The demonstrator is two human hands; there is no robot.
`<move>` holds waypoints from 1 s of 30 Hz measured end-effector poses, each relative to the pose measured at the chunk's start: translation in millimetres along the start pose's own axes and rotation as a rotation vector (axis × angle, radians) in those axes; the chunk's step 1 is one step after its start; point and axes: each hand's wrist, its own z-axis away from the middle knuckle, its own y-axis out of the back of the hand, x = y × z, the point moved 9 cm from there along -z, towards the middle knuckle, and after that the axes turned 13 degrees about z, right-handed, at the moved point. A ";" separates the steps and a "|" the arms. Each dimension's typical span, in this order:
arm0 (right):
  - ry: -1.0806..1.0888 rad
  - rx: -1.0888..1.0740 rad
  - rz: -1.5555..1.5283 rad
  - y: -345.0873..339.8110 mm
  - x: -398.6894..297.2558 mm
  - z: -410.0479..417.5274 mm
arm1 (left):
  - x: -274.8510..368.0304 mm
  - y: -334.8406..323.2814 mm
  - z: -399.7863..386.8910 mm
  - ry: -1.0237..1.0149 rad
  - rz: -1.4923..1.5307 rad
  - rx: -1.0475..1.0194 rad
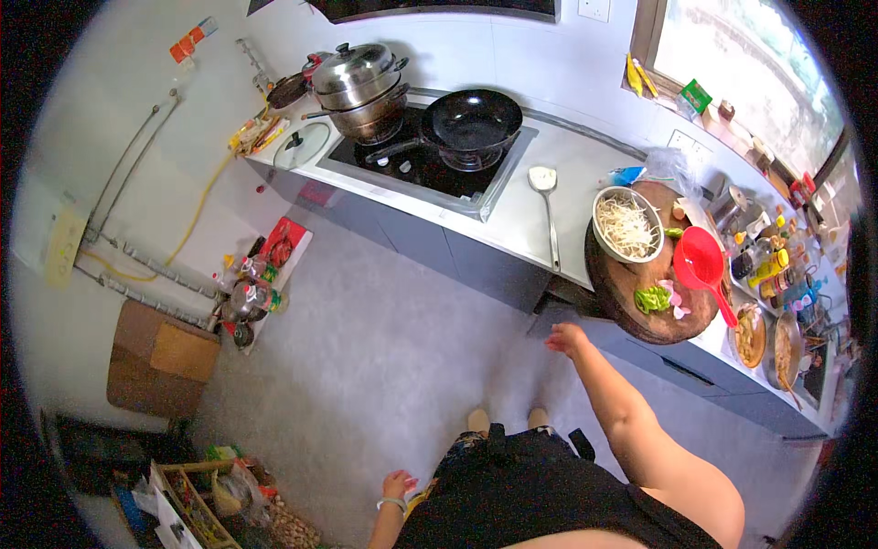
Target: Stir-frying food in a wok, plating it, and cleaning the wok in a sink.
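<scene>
My right hand (566, 340) is in the air beside the counter's front edge, fingers loosely curled with nothing in them. Low by my side is my left hand (398, 484), also holding nothing, a pale band on its wrist. Nearest to the right hand is a round wooden chopping board (617, 309). On it stand a bowl of bean sprouts (626, 223) and a red plastic ladle (699, 257), with chopped green vegetable (651, 299) and pinkish pieces (675, 300) close by. A metal spatula (551, 219) with white stuff on its blade lies on the counter.
A black wok (473, 127) and a lidded steel steamer pot (360, 86) sit on the hob (411, 171). Bottles (768, 267) and two dishes of food (750, 336) line the counter's right. Bottles (257, 295) and a crate (185, 508) stand on the floor.
</scene>
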 end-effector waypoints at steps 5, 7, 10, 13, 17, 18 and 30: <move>0.005 0.012 -0.082 -4.6 -17.6 -6.5 | 16.2 -3.3 -0.8 -0.196 -0.300 -0.077; -0.020 0.025 -0.123 4.6 -15.8 -17.3 | 8.5 2.9 -10.6 -0.148 -0.220 -0.047; -0.067 -0.050 -0.156 0.2 -15.4 -21.7 | -2.4 15.4 -21.1 -0.072 -0.104 0.005; 0.040 0.030 -0.254 -3.7 -33.7 -11.2 | -13.3 30.8 -23.1 0.004 0.017 0.071; 0.164 0.189 -0.171 4.7 -51.3 -1.7 | -15.2 40.2 -17.8 0.085 0.134 0.124; 0.188 0.177 -0.107 9.6 -52.1 -4.0 | 12.9 21.2 -16.6 -0.074 -0.163 -0.011; -0.116 -0.069 0.666 -15.7 123.4 7.5 | 10.9 8.6 -30.4 0.112 0.056 0.016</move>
